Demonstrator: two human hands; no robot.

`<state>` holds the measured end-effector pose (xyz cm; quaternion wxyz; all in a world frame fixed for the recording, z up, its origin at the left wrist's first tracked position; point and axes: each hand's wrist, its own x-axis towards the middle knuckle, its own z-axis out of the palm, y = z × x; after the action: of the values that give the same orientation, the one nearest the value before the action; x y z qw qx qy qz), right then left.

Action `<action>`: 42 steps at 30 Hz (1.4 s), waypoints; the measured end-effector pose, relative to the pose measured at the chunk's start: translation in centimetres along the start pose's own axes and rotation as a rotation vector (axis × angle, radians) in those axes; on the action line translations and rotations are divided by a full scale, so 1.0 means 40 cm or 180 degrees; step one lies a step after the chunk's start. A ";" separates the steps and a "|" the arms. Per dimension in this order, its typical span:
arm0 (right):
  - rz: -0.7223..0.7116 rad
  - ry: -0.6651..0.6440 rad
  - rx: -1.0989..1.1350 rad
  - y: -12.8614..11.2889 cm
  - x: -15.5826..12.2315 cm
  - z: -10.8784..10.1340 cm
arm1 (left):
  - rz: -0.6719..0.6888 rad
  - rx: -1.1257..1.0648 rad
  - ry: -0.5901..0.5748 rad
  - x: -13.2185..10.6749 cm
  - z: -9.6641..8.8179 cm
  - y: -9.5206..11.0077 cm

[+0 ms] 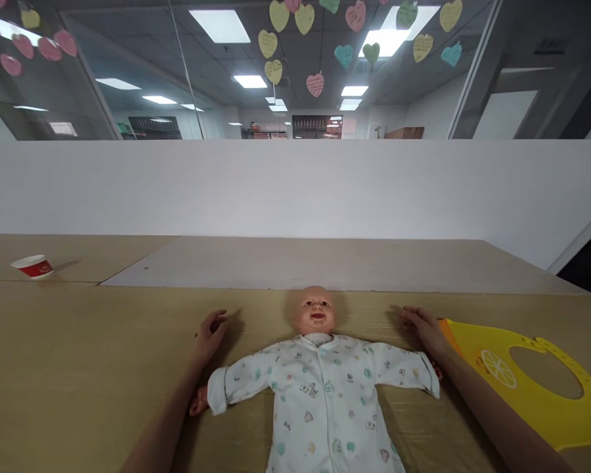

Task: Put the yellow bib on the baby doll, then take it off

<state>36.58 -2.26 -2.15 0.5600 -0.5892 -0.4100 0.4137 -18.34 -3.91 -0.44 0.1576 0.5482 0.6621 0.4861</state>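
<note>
A baby doll (315, 312) in a white patterned romper (325, 401) lies on its back on the wooden table (79, 368), arms spread. My left hand (211, 335) rests on the table left of the doll's head, fingers loosely curled, holding nothing. My right hand (423, 327) lies flat on the table right of the head, fingers stretched out, beside the edge of a yellow silicone bib (526, 387).
A small red-and-white paper cup (33, 266) lies on its side at the far left of the table. A white partition wall (295, 187) stands behind the table, with glass and paper hearts above it.
</note>
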 end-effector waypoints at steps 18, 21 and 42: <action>-0.0262 0.0466 0.0689 -0.124 -0.082 0.058 | -0.0322 -0.0232 -0.0052 0.040 0.013 -0.070; -0.0053 0.0528 0.0409 -0.099 -0.078 0.066 | -0.0363 -0.0232 -0.0079 0.038 0.012 -0.063; -0.0297 0.0269 -0.0139 -0.082 -0.201 0.001 | -0.0286 -0.0126 -0.0133 0.019 0.001 -0.026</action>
<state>33.90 -9.75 1.36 0.5824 -0.5985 -0.4219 0.3529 -19.19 -3.15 -1.07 0.2038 0.5248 0.6728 0.4800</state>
